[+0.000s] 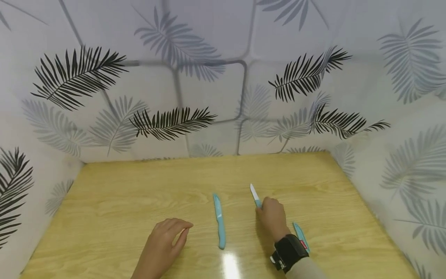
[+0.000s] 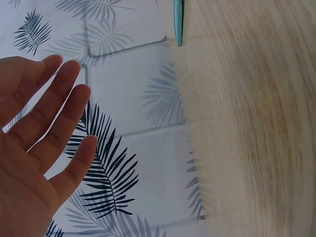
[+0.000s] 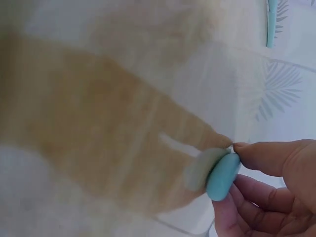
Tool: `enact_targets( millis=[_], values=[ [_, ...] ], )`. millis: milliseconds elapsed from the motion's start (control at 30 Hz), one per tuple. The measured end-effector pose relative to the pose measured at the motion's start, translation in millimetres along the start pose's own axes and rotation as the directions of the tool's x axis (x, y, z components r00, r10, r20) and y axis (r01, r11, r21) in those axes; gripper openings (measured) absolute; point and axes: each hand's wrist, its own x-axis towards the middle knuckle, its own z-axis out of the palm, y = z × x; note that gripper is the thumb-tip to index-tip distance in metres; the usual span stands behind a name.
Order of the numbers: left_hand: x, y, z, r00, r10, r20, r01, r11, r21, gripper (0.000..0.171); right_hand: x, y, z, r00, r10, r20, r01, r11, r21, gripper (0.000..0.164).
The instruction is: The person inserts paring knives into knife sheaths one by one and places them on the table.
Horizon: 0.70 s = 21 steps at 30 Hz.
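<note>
My right hand (image 1: 273,217) grips the light-blue handle of a small knife (image 1: 255,194). Its white blade points away from me, over the table. In the right wrist view, thumb and fingers hold the rounded handle end (image 3: 223,177). A longer light-blue knife (image 1: 221,228) lies on the table between the hands, with a blue cover over its blade. To its left, my left hand (image 1: 162,240) hovers with relaxed fingers and holds nothing. Beside the right wrist lies a blue blade sheath (image 1: 301,235) with a red label, partly hidden by the wristband.
The wood-grain table (image 1: 139,186) runs back to a wall covering (image 1: 216,93) with leaf prints, which also rises at both sides. A black device (image 1: 290,252) is strapped on the right wrist. Light glares off the table's front.
</note>
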Motion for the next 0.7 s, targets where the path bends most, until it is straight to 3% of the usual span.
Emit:
enact_targets(
  millis=[700],
  values=[
    [-2.6, 0.5, 0.1, 1.0, -0.004, 0.001, 0.004, 0.999, 0.033, 0.02, 0.9, 0.2, 3.4, 0.998, -0.039, -0.053, 0.039, 0.999, 0.002, 0.03]
  ],
)
